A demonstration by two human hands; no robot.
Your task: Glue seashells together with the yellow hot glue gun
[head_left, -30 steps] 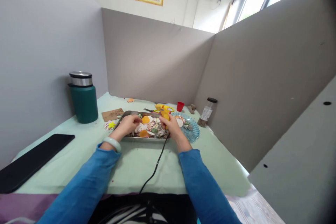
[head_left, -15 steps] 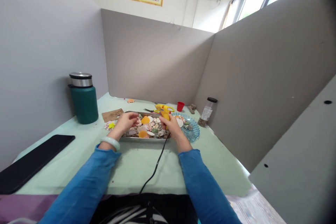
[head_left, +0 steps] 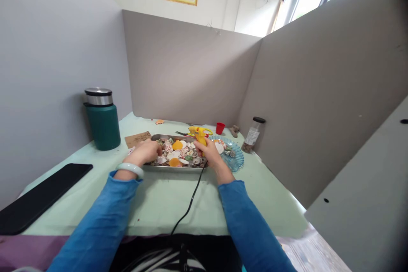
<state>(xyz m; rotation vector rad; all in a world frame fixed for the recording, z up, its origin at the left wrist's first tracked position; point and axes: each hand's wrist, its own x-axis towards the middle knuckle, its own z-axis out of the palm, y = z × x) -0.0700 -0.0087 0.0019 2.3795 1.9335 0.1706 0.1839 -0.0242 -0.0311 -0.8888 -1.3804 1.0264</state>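
Observation:
My right hand (head_left: 208, 151) is wrapped round the handle of a yellow hot glue gun (head_left: 200, 134), held over the right end of a metal tray (head_left: 178, 169). A black cord (head_left: 191, 199) runs from the gun's handle toward me. Mixed seashells (head_left: 168, 148) fill the tray, among them an orange scallop shell (head_left: 177, 145). At the tray's left end, my left hand (head_left: 145, 152) bends down with its fingers curled together near the shells. Whatever is between those fingertips is too small or hidden to make out.
A blue glass plate (head_left: 237, 162) with shells lies right of the tray. Behind are scissors (head_left: 184, 133) and a red cup (head_left: 219, 128). A brown board (head_left: 135, 139), green bottle (head_left: 103, 125), clear jar (head_left: 253, 136) and black mat (head_left: 47, 195) stand or lie around. Grey partitions (head_left: 191, 72) enclose the table.
My left hand has moved left and down to the tray's left end, and its fingers have curled downward. My right hand with the glue gun stays nearly in place.

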